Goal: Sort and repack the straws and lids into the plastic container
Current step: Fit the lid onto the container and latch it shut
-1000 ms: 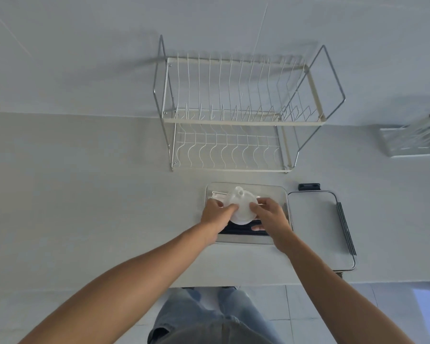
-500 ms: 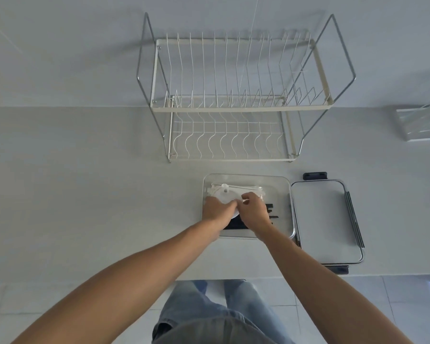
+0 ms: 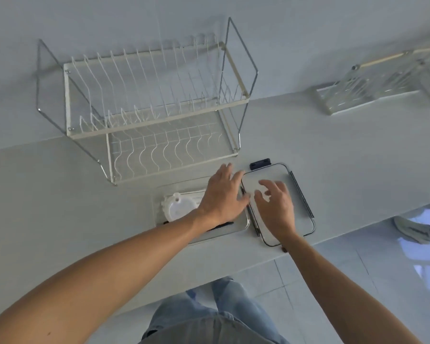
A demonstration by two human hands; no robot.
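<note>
Head view. No brand, label or writing can be read on any item.

The bench [image 3: 60,194] is a pale, plain white slab set against a white wall; below its near edge lies a glossy light-tiled floor. The person's blue jeans show at the bottom of the view.

Landmark: the clear plastic container [image 3: 243,223], open, standing on the bench near its front edge. Inside it, at the left end, lies a stack of round white lids [image 3: 178,207] with a small spout on top. White straws [image 3: 196,193] lie along the far side just behind the lids. Dark straws [image 3: 221,224] show at the near side of the container, mostly covered by the forearm.

The container's cover [image 3: 301,194], a flat clear panel with dark edging and dark clips, lies on the bench touching the container's right side.

The left hand [image 3: 221,194] is spread flat with fingers apart over the right end of the container, holding nothing; its fingertips reach the cover's left edge. The right hand [image 3: 276,207] hovers over the cover with fingers spread and slightly curled, gripping nothing; whether it touches the cover cannot be told.

Behind the container stands a two-tier wire rack [image 3: 147,115]. A second rack [image 3: 372,88] stands far to the right of the container, by the wall.
</note>
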